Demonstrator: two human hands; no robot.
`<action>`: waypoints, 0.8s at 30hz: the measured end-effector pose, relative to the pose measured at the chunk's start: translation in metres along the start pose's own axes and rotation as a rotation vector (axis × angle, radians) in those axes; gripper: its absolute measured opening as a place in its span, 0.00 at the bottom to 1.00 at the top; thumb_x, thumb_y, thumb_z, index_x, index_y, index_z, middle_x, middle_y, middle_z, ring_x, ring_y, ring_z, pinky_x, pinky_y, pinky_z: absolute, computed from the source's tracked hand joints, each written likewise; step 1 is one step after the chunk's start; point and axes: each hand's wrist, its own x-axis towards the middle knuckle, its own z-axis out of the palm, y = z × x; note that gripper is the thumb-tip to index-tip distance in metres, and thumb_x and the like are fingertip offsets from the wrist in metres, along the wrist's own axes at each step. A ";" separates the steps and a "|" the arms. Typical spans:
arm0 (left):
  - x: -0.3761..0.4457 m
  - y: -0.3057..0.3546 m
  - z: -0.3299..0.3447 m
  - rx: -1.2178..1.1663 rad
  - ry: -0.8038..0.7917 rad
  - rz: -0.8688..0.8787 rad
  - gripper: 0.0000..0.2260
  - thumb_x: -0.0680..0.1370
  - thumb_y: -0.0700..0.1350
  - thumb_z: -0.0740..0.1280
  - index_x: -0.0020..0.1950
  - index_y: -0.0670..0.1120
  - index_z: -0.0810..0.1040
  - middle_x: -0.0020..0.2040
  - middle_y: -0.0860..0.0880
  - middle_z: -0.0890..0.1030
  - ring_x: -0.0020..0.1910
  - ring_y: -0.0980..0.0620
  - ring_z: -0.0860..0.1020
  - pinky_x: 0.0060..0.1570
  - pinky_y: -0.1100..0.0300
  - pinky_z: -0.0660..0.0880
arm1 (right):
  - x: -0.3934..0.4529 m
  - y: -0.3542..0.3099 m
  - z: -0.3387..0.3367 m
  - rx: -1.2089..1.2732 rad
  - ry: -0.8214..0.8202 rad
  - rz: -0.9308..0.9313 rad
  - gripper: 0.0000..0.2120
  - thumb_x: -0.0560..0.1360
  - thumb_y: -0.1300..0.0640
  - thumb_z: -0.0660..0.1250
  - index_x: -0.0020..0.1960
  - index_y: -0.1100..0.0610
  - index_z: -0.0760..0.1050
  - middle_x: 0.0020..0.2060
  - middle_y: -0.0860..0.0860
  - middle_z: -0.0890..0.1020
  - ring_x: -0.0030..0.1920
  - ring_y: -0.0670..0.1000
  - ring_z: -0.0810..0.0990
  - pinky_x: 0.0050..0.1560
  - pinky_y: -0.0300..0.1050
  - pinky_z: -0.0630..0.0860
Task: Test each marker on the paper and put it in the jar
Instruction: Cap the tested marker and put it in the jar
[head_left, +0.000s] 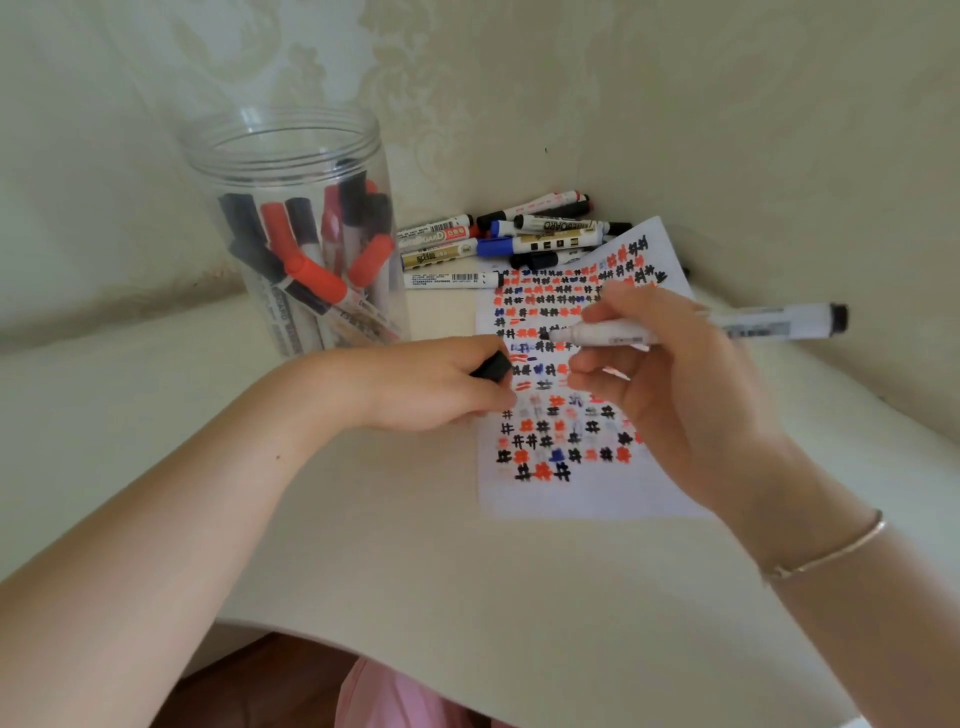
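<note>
- Now the right hand (670, 379) pinches an uncapped marker (696, 328) near its tip, the barrel lying almost level and pointing left, its black end out to the right.
- Its black tip sits just above the paper (582, 493), over the middle rows of marks; whether it touches the sheet I cannot tell.
- The left hand (431, 384) rests on the desk (415, 545) at the paper's left edge, fingers curled around a black cap (492, 367).
- The paper lies flat on the desk and is covered in small red, black and blue hash marks, with a bare strip along its near edge.
- The jar (296, 234), clear and lidless, stands upright at the back left, well apart from the paper, holding many capped markers with red and black caps.
- A pile (509, 239) of capped markers lies on the desk between the jar and the paper's far edge, against the wall.
- A thin bracelet (831, 551) circles the right wrist.
</note>
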 end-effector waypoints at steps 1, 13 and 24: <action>-0.004 0.003 0.000 -0.086 -0.022 0.025 0.05 0.81 0.45 0.61 0.45 0.47 0.69 0.33 0.54 0.69 0.31 0.57 0.67 0.36 0.67 0.66 | 0.000 -0.005 0.003 0.015 -0.010 -0.011 0.07 0.75 0.61 0.66 0.40 0.64 0.75 0.30 0.55 0.79 0.28 0.51 0.77 0.31 0.42 0.77; -0.013 0.020 -0.002 -0.207 -0.062 0.172 0.04 0.81 0.42 0.60 0.55 0.45 0.73 0.39 0.48 0.70 0.32 0.58 0.65 0.41 0.61 0.67 | 0.005 -0.003 0.016 -0.172 -0.010 -0.014 0.06 0.75 0.66 0.64 0.39 0.64 0.72 0.26 0.55 0.77 0.22 0.50 0.71 0.23 0.39 0.70; -0.012 0.028 -0.010 -0.323 0.509 0.224 0.22 0.81 0.50 0.57 0.34 0.36 0.75 0.20 0.55 0.59 0.20 0.58 0.58 0.24 0.69 0.59 | 0.033 -0.031 0.016 -0.031 0.092 0.112 0.17 0.77 0.52 0.63 0.31 0.56 0.67 0.20 0.50 0.62 0.19 0.47 0.56 0.20 0.38 0.55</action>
